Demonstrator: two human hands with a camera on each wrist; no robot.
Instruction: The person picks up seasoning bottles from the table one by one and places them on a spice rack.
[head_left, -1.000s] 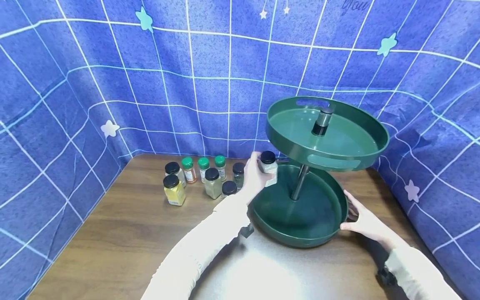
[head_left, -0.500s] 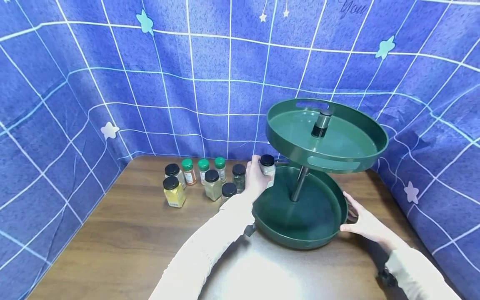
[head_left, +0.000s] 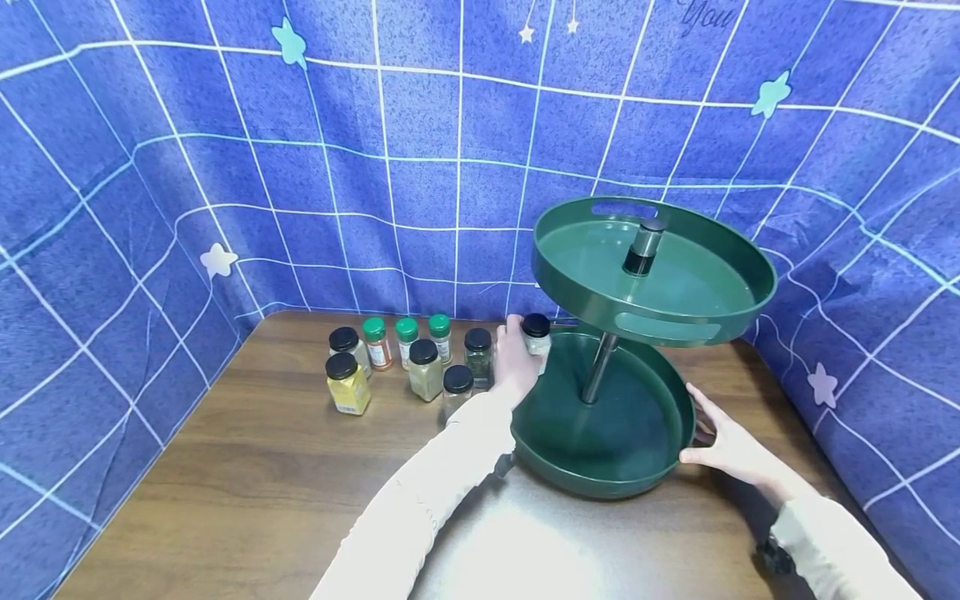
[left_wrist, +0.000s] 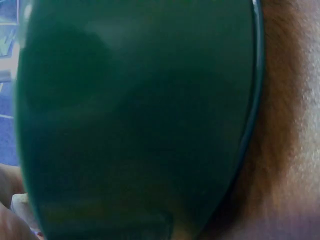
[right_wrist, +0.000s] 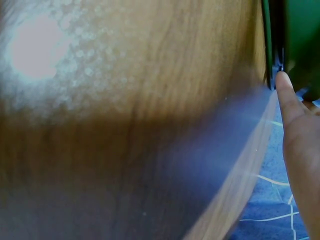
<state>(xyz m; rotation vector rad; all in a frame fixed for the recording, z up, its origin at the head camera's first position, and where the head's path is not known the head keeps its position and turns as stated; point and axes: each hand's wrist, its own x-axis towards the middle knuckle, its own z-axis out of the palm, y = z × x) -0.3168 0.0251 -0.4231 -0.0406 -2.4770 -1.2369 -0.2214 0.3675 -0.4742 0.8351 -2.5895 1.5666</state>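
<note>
My left hand [head_left: 513, 362] grips a clear spice jar [head_left: 537, 346] with a black lid and pale contents. The jar is upright at the left rim of the lower green tray [head_left: 592, 442]; the hand hides its base, so I cannot tell whether it touches the tray. In the left wrist view, the green tray [left_wrist: 135, 120] fills the middle, and part of the pale jar [left_wrist: 22, 207] shows at lower left. My right hand [head_left: 727, 442] rests against the lower tray's outer right wall, thumb and fingers spread along it. The right wrist view shows the right thumb [right_wrist: 287, 97] touching the green wall.
The upper green tray [head_left: 697, 267] overhangs the lower one on a metal post [head_left: 600, 367]. Left of my left hand stand several spice jars, including a yellow jar [head_left: 348, 390] and a green-lidded one [head_left: 378, 346]. A blue cloth [head_left: 420, 192] encloses the wooden table [head_left: 247, 475].
My left hand has lowered a little with the jar, staying by the lower tray's left rim. The right hand stays against the tray. The camera view has shifted slightly.
</note>
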